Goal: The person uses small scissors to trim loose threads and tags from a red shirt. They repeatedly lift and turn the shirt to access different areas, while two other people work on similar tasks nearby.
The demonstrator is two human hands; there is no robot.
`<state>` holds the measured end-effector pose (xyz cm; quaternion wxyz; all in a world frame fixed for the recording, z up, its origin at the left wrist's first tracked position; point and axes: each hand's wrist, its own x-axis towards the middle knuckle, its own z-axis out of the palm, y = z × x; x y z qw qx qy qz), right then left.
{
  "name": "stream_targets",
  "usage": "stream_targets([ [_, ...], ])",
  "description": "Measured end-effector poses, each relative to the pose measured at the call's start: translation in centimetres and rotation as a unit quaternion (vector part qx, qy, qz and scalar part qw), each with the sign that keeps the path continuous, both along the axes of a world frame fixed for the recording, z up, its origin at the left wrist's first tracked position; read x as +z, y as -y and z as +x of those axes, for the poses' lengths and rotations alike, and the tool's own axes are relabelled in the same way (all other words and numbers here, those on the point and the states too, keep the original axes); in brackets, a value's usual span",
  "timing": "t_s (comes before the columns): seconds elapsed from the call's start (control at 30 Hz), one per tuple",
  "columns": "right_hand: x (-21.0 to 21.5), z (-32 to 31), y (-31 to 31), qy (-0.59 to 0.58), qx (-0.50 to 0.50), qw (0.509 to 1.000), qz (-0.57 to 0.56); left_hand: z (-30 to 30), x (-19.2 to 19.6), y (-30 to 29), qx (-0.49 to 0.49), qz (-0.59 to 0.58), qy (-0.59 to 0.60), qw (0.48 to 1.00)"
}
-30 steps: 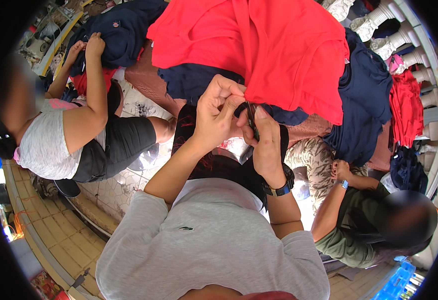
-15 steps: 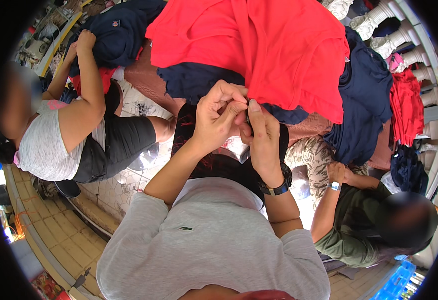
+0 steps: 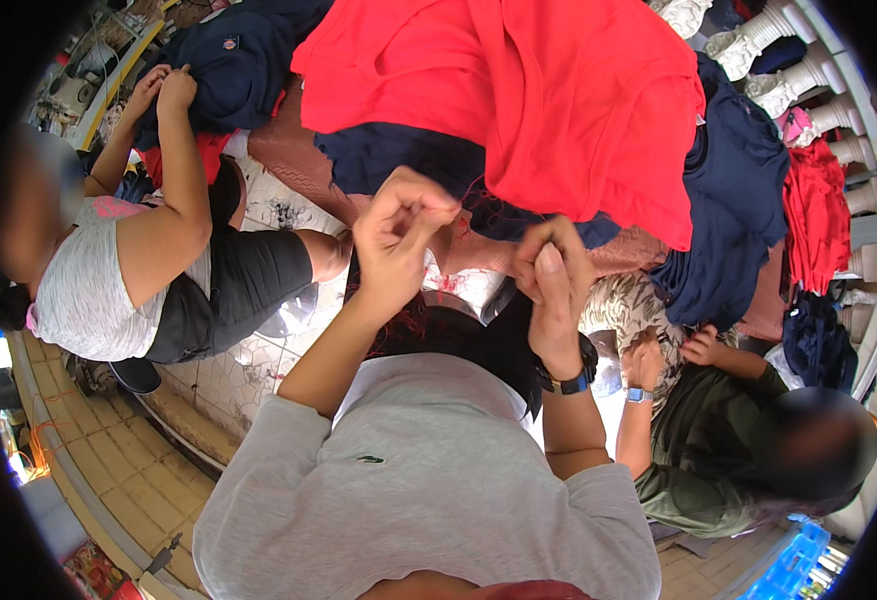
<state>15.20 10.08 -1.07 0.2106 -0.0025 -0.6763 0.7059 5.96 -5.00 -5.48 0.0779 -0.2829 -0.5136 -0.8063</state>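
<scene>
My left hand [image 3: 399, 235] is raised at the centre with its fingertips pinched together, seemingly on a thin red thread [image 3: 471, 205] that runs toward the clothes. My right hand [image 3: 551, 280], with a dark watch [image 3: 565, 380] on its wrist, is closed in a fist a little to the right and lower, thumb on top. What it holds is hidden. Just beyond both hands a big red garment [image 3: 559, 90] lies over a navy garment [image 3: 399, 160].
A person in a pale top and black shorts [image 3: 229, 290] sits at the left, both hands on a navy garment [image 3: 229, 70]. A person in an olive shirt [image 3: 719, 440] crouches at the right. More navy [image 3: 739, 200] and red clothes [image 3: 817, 215] lie at the right.
My hands were pressed together under the red garment's edge. They have drawn apart: the left has moved left and up, the right slightly down.
</scene>
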Motion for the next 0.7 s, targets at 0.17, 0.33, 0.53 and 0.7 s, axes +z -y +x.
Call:
stream_targets([
  [0.17,-0.1,1.4,-1.8,-0.075,-0.16,0.979,0.106,-0.1,-0.1,3.7,-0.039,-0.361,-0.076,0.928],
  [0.33,2.1,0.7,-1.7,-0.043,-0.185,0.945,0.267,-0.3,0.8,0.6,0.085,-0.248,-0.077,0.962],
  [0.53,6.5,-3.8,-2.5,-0.083,-0.007,0.932,0.353,-2.1,3.1,-1.9,0.1,-0.304,-0.17,0.932],
  [0.7,8.5,-6.6,-4.7,-0.068,0.119,0.911,0.388,-3.2,6.4,-1.2,0.122,-0.295,-0.308,0.896],
])
